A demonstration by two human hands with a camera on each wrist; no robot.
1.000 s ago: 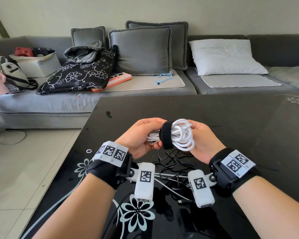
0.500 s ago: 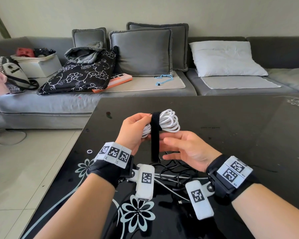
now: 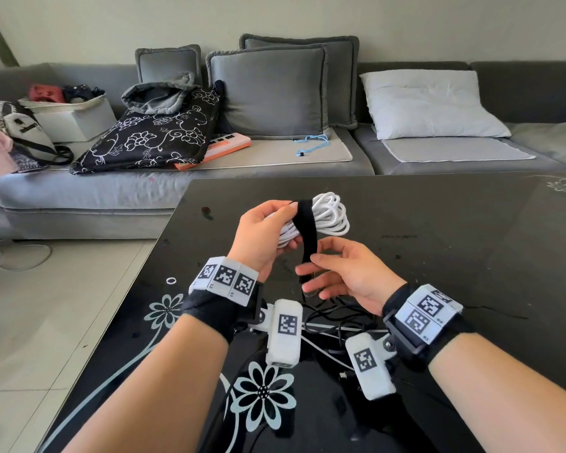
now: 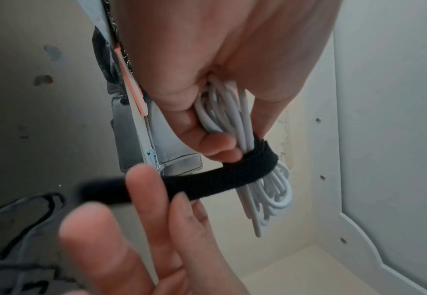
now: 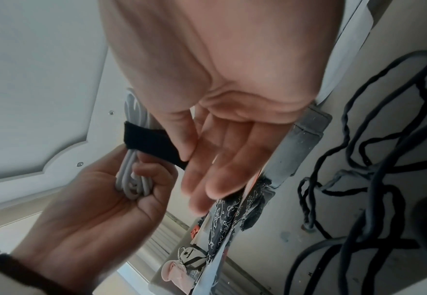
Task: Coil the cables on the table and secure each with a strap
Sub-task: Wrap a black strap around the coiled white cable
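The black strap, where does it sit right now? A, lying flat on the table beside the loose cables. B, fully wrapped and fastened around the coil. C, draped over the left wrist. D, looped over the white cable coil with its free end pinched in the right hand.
D: the black strap loops over the white cable coil, which the left hand grips, and its free end runs down to the right hand, pinched between thumb and finger.

Even, soft daylight fills the head view, with the glossy black table (image 3: pixel 438 223) mirroring pale sheen toward 1 o'clock and straight lines bowing at the frame edges. In the left wrist view, the nearest fingers (image 4: pixel 93 239) at 7 o'clock are out of focus. The right wrist view is dimmer, its fingertips (image 5: pixel 202 191) motion-blurred.
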